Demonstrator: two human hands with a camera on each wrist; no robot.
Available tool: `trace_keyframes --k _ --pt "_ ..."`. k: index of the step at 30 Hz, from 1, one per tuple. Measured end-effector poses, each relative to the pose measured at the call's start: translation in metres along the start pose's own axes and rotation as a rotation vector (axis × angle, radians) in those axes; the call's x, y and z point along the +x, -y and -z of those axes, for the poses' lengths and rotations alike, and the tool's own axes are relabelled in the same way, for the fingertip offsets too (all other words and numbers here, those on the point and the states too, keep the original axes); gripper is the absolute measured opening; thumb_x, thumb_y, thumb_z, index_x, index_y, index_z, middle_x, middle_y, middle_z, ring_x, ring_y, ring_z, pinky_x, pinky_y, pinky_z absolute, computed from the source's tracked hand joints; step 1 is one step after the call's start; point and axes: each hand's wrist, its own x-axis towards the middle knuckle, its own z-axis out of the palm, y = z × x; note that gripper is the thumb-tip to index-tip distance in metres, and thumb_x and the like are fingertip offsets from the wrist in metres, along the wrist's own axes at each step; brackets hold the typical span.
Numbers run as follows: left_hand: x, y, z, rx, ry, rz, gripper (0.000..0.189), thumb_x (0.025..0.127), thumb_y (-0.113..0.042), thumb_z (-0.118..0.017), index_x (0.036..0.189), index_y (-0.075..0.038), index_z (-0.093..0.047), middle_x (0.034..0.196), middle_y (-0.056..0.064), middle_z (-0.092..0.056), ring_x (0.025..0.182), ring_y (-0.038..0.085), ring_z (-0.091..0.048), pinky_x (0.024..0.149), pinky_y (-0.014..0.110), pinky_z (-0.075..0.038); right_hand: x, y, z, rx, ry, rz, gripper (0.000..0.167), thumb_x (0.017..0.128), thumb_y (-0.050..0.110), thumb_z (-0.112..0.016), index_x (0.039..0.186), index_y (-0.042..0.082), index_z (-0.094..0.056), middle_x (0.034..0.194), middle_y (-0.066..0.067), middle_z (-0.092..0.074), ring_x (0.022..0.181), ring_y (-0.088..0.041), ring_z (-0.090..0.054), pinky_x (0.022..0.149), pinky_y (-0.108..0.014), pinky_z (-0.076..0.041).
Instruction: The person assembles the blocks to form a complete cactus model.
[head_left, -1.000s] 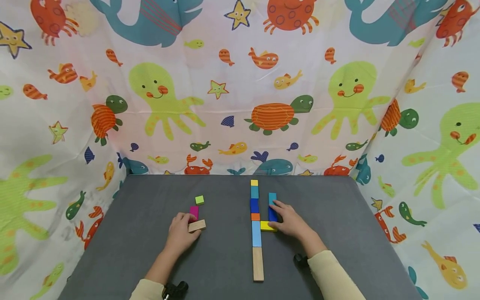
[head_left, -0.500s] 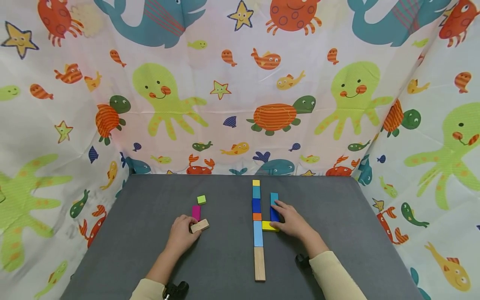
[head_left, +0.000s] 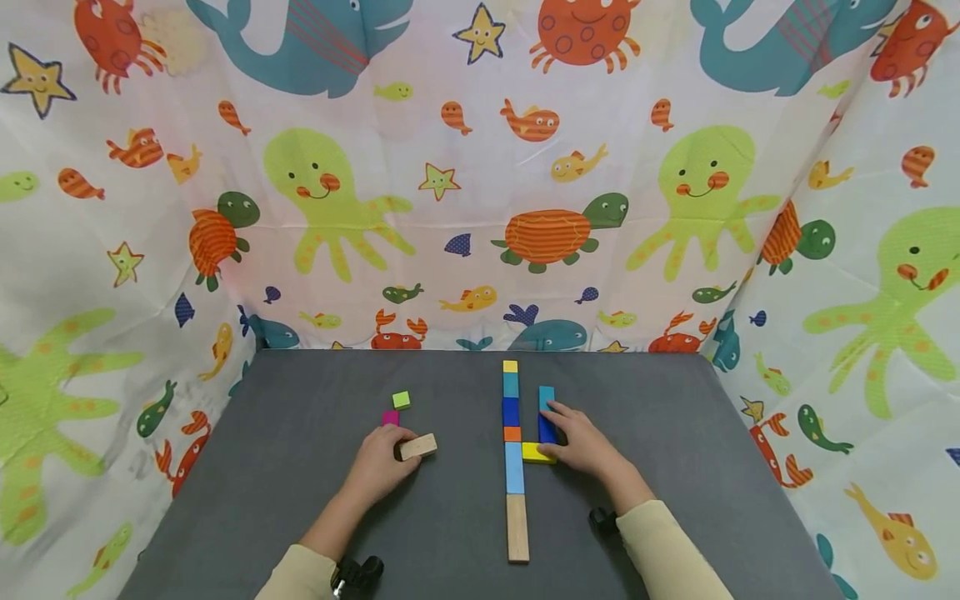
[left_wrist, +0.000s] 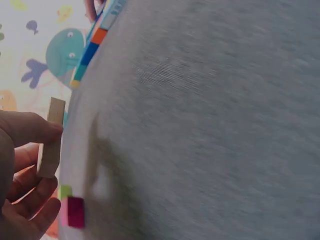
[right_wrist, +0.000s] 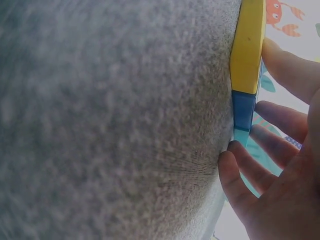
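Note:
My left hand (head_left: 378, 465) pinches a small plain wooden block (head_left: 418, 447) between thumb and fingers. In the left wrist view that wooden block (left_wrist: 51, 157) is off the grey cloth, its shadow beside it. My right hand (head_left: 587, 448) rests by a short row of blocks, fingers extended. Its thumb touches a yellow block (head_left: 535, 453). Its other fingers lie along a dark blue block (head_left: 547, 431) and a light blue block (head_left: 546, 395). In the right wrist view the yellow block (right_wrist: 246, 55) and dark blue block (right_wrist: 243, 110) meet end to side.
A straight column of blocks stands mid-table: yellow (head_left: 510, 366), teal, dark blue, orange block (head_left: 512, 434), light blue block (head_left: 513, 467) and a long wooden block (head_left: 517, 529). Left of it lie a magenta block (head_left: 391, 417) and a green cube (head_left: 401, 400). A patterned curtain (head_left: 465, 242) surrounds the table.
My left hand has moved right with the wooden block, away from the magenta block's near end, and the block has tilted. My right hand and the column have stayed put.

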Motion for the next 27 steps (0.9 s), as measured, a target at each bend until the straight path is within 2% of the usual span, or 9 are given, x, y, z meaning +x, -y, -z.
trace_keyframes --k 4,9,16,22,27 --pt "0.012 -0.008 -0.002 -0.007 0.007 -0.051 0.022 0.084 -0.014 -0.088 0.104 -0.011 -0.079 0.099 0.000 -0.071 0.088 0.015 -0.058 0.080 0.039 -0.049 0.001 0.000 -0.001 -0.010 0.000 -0.008 0.074 0.097 0.040 -0.077 0.159 0.011 -0.050 0.171 -0.015 -0.036 0.154 -0.046 -0.034 0.118 -0.067 -0.037" --pt "0.028 -0.016 -0.009 0.008 0.040 -0.116 0.023 0.082 -0.012 -0.088 0.103 -0.008 -0.080 0.098 0.004 -0.071 0.086 0.016 -0.058 0.078 0.038 -0.049 0.001 0.000 -0.002 -0.007 -0.003 -0.010 0.074 0.097 0.040 -0.077 0.159 0.011 -0.050 0.171 -0.015 -0.036 0.154 -0.046 -0.034 0.117 -0.067 -0.037" --pt "0.046 -0.029 -0.023 0.031 0.123 -0.117 0.023 0.087 -0.013 -0.085 0.108 -0.006 -0.079 0.104 0.007 -0.072 0.096 0.023 -0.061 0.085 0.042 -0.051 -0.001 0.000 -0.002 -0.003 -0.008 -0.020 0.074 0.097 0.040 -0.078 0.159 0.011 -0.050 0.171 -0.014 -0.036 0.154 -0.046 -0.035 0.118 -0.067 -0.037" --pt "0.056 -0.035 -0.039 0.048 0.158 -0.159 0.024 0.088 -0.011 -0.083 0.111 -0.005 -0.078 0.108 0.010 -0.072 0.102 0.028 -0.062 0.088 0.046 -0.053 0.001 -0.001 -0.002 -0.003 -0.010 -0.004 0.073 0.098 0.039 -0.077 0.160 0.010 -0.049 0.171 -0.016 -0.035 0.154 -0.047 -0.033 0.118 -0.067 -0.036" --pt "0.059 -0.044 -0.058 0.042 0.172 -0.144 0.025 0.091 -0.011 -0.081 0.115 -0.005 -0.077 0.113 0.010 -0.071 0.105 0.027 -0.060 0.091 0.046 -0.054 0.001 -0.001 -0.002 0.003 -0.013 0.009 0.073 0.098 0.037 -0.077 0.160 0.009 -0.049 0.171 -0.017 -0.035 0.153 -0.048 -0.034 0.118 -0.067 -0.036"
